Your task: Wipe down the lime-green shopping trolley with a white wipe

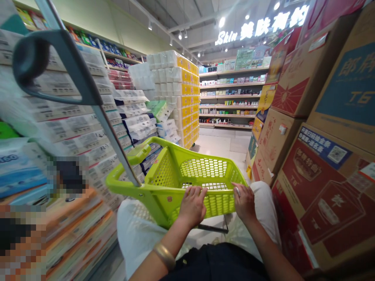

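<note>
A lime-green shopping cart (172,192) with perforated walls stands sideways before my knees, its basket bare inside where I can see. A metal pole with a grey loop handle (88,78) rises from its left end. My left hand (193,205) hooks its fingers over the near rim around the middle. Further right, my right hand (244,200) grips the same rim by the corner, fingers curled. A small white spot shows at its fingers, too small to name. A gold bracelet (164,255) circles my left wrist.
Stacked cardboard cartons (331,187) crowd the right side. Wrapped paper packs (102,128) are piled on the left, with a yellow-and-white stack (187,97) behind the cart. Shelves of small goods (231,93) close off the aisle's far end. Pale floor (216,142) runs between.
</note>
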`<state>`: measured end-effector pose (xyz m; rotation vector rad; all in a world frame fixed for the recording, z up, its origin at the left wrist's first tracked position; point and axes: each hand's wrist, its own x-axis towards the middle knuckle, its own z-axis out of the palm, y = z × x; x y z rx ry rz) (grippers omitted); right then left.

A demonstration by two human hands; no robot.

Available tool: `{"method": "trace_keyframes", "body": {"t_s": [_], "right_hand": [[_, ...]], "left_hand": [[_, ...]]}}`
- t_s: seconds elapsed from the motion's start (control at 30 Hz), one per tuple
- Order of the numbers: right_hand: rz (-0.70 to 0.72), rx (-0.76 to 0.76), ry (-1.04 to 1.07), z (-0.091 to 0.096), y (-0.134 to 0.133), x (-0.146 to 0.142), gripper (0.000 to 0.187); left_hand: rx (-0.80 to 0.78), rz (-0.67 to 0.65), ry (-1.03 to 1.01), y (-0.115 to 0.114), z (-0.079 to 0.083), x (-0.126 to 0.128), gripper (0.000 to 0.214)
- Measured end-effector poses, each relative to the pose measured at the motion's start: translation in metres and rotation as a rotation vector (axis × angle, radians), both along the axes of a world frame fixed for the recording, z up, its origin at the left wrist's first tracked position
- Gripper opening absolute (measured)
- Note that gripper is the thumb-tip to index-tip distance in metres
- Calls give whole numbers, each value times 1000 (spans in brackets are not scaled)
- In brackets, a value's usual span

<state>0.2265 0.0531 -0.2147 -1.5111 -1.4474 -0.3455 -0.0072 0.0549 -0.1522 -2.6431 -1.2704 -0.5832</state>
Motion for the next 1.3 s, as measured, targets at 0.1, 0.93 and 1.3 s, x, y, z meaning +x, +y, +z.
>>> {"method": "trace_keyframes", "body": {"t_s": [0.1,0.93,1.3], "right_hand": [[11,-32,4,2,5,2,40],[313,-89,145,0,62,-63,37],[451,-82,374,10,75,-53,34]], "left_hand": [[-30,-10,14,8,5,1,56],[-49,30,-98,98,-10,-18,71],[-132,83,-107,143,-9,-22,57]]}}
